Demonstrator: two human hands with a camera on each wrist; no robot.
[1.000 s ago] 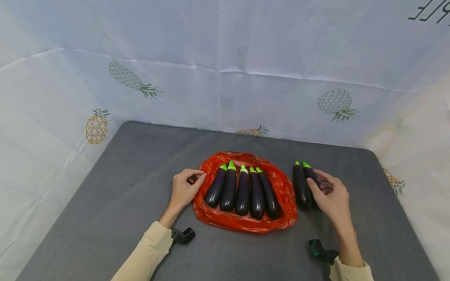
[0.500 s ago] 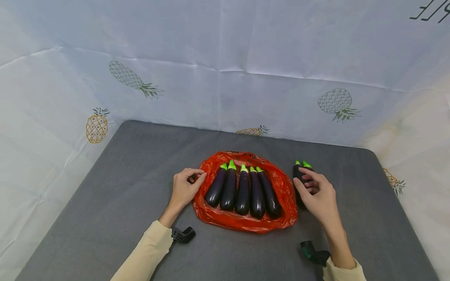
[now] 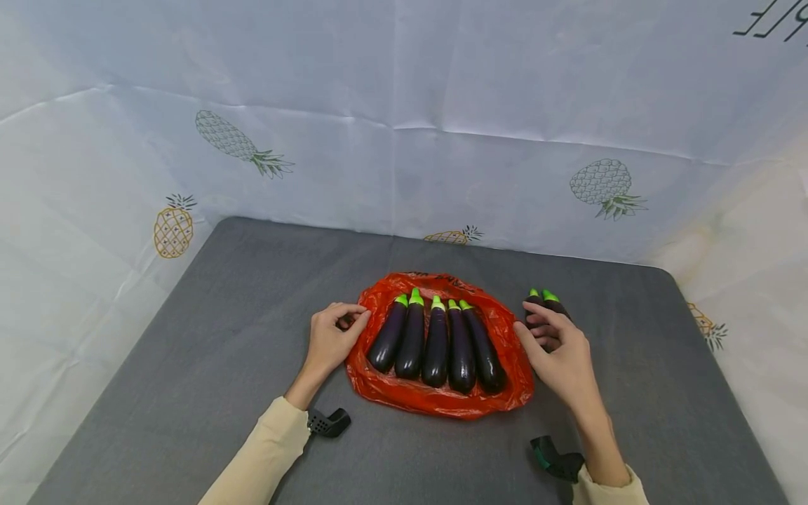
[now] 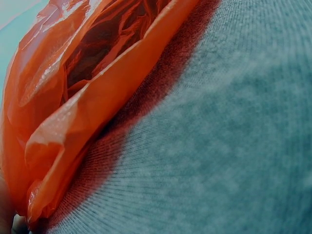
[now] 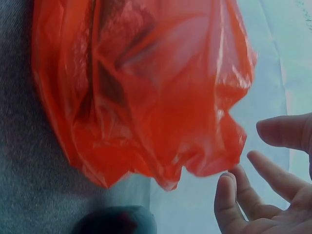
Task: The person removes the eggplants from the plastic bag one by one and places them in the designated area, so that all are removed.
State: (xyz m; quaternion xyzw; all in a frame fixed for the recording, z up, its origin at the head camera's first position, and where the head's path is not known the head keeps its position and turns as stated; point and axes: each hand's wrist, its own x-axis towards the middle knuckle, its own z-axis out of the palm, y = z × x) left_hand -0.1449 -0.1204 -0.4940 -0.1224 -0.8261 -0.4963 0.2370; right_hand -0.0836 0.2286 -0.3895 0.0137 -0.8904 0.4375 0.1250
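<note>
one side of the red bag (image 3: 435,407) is pinched by the left hand (image 3: 333,334); the right hand (image 3: 560,352), fingers parted and holding nothing, is just beside the other, where nipping only thin film should work best. five eggplants (image 3: 436,347) lie inside, long axes near-to-far, green ends (image 3: 438,302) away and converging; two loose eggplants (image 3: 558,306) beyond the right hand point likewise.
</note>
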